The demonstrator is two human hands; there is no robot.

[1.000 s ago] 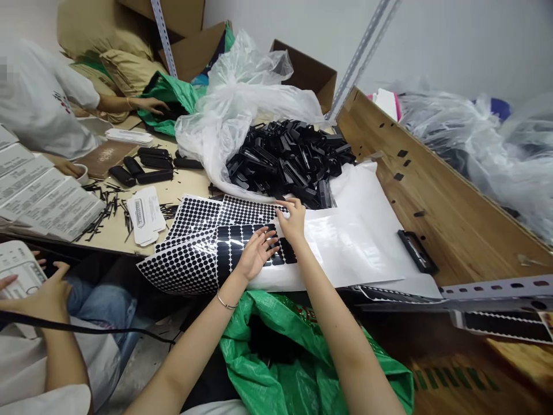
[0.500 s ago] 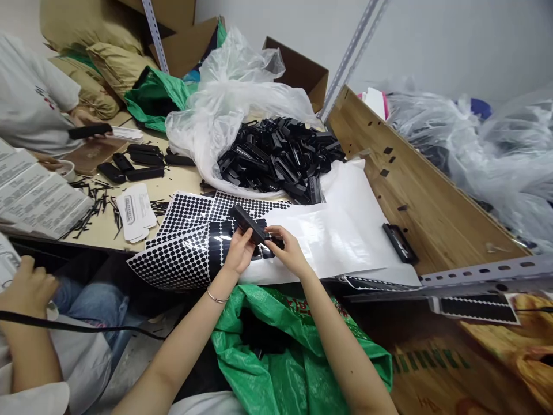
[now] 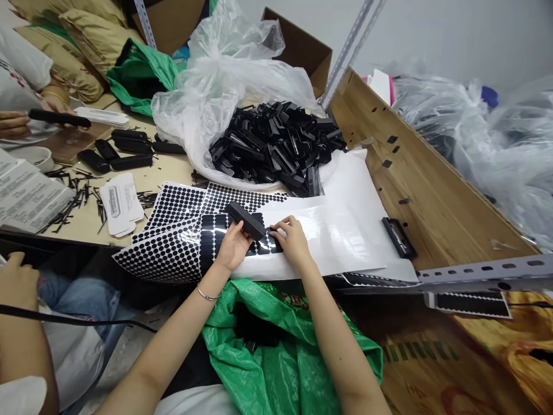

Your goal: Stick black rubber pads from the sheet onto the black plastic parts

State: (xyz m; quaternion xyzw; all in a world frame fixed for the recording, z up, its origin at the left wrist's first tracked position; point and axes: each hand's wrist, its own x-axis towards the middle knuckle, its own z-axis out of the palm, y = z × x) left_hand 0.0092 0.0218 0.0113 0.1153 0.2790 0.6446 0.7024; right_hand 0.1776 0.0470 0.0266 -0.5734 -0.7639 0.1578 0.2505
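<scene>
My left hand (image 3: 234, 248) is closed around a black ribbed plastic piece (image 3: 245, 221), held tilted just above the sticker sheets. My right hand (image 3: 294, 241) is to its right, with thumb and forefinger pinched at the edge of a black sticker (image 3: 275, 244) on the white backing sheet. Whether that sticker has come off the backing cannot be made out. Under and left of my hands lie sheets of round black stickers (image 3: 173, 233), with a band of longer black stickers (image 3: 211, 233) beside them. The white backing sheet (image 3: 337, 230) stretches to the right.
Behind the sheets, a heap of black plastic parts (image 3: 276, 144) spills from a clear plastic bag (image 3: 194, 109). A wooden board (image 3: 415, 190) borders the right. An open green sack (image 3: 276, 369) is below my arms. At left are a co-worker's hands (image 3: 56, 101) and white cards (image 3: 120, 202).
My right hand has moved from the black plastic piece to the sticker sheet. The left hand keeps hold of the piece. The whole view has shifted slightly.
</scene>
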